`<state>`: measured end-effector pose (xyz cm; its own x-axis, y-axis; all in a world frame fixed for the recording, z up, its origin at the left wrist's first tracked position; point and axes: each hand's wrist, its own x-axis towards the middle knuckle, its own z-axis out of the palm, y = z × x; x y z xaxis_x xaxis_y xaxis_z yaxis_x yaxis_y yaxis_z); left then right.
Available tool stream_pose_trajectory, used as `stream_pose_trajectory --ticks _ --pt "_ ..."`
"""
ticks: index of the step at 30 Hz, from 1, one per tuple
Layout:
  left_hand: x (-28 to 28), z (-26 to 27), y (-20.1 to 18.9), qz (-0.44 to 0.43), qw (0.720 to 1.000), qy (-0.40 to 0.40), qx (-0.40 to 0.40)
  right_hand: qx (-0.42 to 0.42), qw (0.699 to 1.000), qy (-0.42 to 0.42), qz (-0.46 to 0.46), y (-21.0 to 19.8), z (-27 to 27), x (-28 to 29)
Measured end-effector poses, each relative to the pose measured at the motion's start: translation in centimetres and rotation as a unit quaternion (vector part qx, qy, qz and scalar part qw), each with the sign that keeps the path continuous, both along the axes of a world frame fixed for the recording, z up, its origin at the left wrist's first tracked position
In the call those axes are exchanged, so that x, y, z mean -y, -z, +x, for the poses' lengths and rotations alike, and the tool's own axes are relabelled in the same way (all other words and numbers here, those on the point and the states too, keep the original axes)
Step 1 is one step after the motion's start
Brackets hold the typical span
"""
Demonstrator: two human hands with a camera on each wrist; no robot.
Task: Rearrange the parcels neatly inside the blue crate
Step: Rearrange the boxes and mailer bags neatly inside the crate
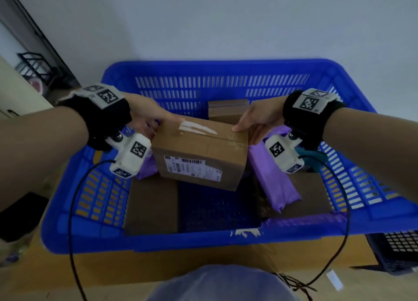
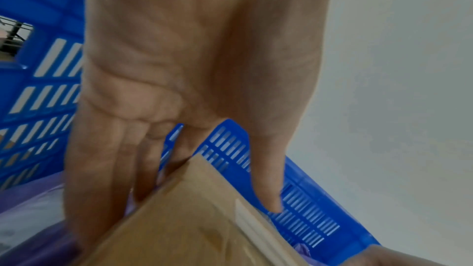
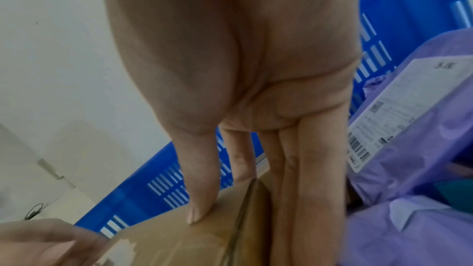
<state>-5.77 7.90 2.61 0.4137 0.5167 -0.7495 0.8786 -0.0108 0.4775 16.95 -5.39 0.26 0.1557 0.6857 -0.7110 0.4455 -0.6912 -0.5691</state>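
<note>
The blue crate (image 1: 203, 66) holds several parcels. Over its middle is a cardboard box (image 1: 199, 151) with a white shipping label, tilted, and both hands hold it. My left hand (image 1: 166, 125) grips its top left corner, thumb on top and fingers down the side. My right hand (image 1: 245, 132) grips the top right corner the same way. In the left wrist view the left hand (image 2: 179, 179) straddles the box (image 2: 192, 219) corner. In the right wrist view the thumb of the right hand (image 3: 256, 209) presses the box (image 3: 179, 240) top. A purple mailer (image 1: 276, 180) lies to the right.
Brown boxes sit at the far wall (image 1: 227, 110), front left (image 1: 151, 203) and right (image 1: 314, 194) of the crate. Another purple bag (image 1: 148, 167) lies under the left hand. Bare crate floor (image 1: 217, 205) shows in the middle. The crate rests on a large carton (image 1: 203, 266). A black grid basket (image 1: 402, 244) stands at right.
</note>
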Motion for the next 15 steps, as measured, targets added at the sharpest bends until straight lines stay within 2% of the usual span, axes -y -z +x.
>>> stream_pose_trajectory --ticks 4,9,15 --pt "0.4 -1.2 0.6 0.004 0.997 0.072 0.013 0.0 1.0 0.029 0.005 0.5 -0.4 0.4" --pt "0.4 -1.7 2.4 0.044 0.993 0.093 0.065 0.0 0.999 0.051 0.003 0.5 -0.5 1.1" --pt "2.0 -1.0 3.5 0.127 0.976 0.172 0.041 0.019 0.998 0.065 0.0 0.1 0.0 2.2"
